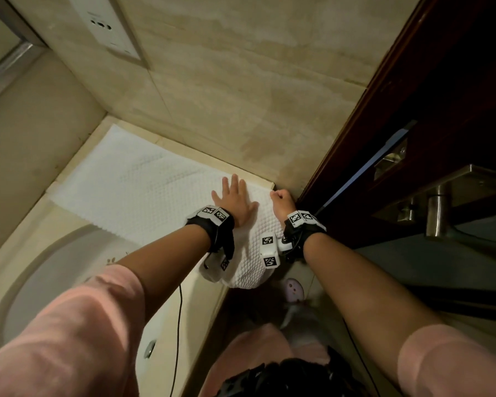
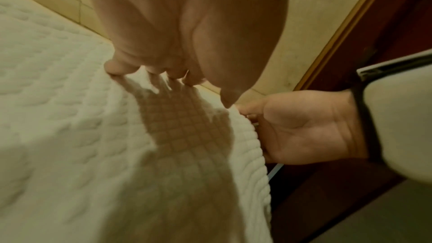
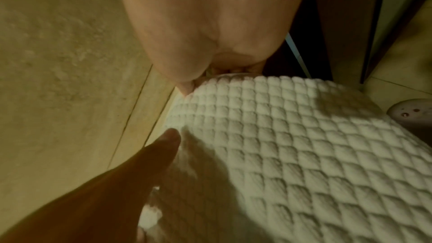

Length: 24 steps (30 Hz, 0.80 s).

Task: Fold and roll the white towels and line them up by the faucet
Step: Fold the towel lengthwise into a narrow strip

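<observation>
A white waffle-textured towel (image 1: pixel 143 193) lies spread along the beige counter (image 1: pixel 69 224) against the wall. Its near right end hangs over the counter's front edge. My left hand (image 1: pixel 235 200) lies flat on the towel with fingers straight, pressing its right part; the left wrist view shows the fingertips (image 2: pixel 119 67) touching the towel (image 2: pixel 70 136). My right hand (image 1: pixel 281 200) is curled at the towel's far right corner and pinches its edge (image 2: pixel 243 123). In the right wrist view the right hand (image 3: pixel 198 73) meets the towel (image 3: pixel 292 145) at that corner. No faucet is in view.
A round sink basin (image 1: pixel 55 282) is set in the counter at the left. A dark wooden door frame (image 1: pixel 384 110) and a metal door handle (image 1: pixel 438 207) stand close on the right. A wall panel (image 1: pixel 106 27) hangs above. A cable (image 1: pixel 179 325) dangles from my left wrist.
</observation>
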{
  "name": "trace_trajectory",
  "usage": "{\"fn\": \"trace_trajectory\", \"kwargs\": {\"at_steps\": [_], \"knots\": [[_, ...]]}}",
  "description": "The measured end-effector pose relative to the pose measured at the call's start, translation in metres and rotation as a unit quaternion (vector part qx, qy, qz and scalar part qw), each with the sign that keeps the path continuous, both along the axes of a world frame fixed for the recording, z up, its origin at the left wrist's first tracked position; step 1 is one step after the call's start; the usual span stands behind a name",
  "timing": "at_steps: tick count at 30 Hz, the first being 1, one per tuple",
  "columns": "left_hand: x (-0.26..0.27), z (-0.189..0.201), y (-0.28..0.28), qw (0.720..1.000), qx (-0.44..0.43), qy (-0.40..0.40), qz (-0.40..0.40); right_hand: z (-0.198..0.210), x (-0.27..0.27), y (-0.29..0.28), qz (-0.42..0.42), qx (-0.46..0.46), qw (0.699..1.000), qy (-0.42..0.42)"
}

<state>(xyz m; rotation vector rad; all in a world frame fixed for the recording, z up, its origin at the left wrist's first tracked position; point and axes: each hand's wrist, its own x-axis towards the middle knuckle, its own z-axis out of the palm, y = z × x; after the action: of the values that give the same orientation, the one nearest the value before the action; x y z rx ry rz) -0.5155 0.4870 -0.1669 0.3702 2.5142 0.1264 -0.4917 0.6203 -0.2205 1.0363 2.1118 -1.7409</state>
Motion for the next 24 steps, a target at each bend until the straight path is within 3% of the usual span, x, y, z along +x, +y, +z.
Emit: {"fn": "trace_trajectory", "kwargs": {"at_steps": [9,13,19,22,24], "knots": [[0.004,-0.012,0.0,1.0,-0.027,0.003,-0.002,-0.054,0.015,0.013,0.032,0.019,0.997,-0.071],[0.007,-0.006,0.0,1.0,-0.003,0.012,-0.001,-0.034,0.02,0.009,-0.013,0.004,1.0,-0.01],[-0.004,0.014,-0.018,0.995,0.098,-0.025,0.005,-0.017,0.015,0.006,0.048,0.03,0.998,0.018],[-0.003,0.023,-0.039,0.969,0.217,-0.045,0.107,-0.019,0.011,0.006,0.106,0.086,0.99,-0.023],[0.002,0.02,-0.054,0.917,0.31,-0.062,0.242,-0.019,0.008,0.005,0.137,0.113,0.983,-0.042]]}}
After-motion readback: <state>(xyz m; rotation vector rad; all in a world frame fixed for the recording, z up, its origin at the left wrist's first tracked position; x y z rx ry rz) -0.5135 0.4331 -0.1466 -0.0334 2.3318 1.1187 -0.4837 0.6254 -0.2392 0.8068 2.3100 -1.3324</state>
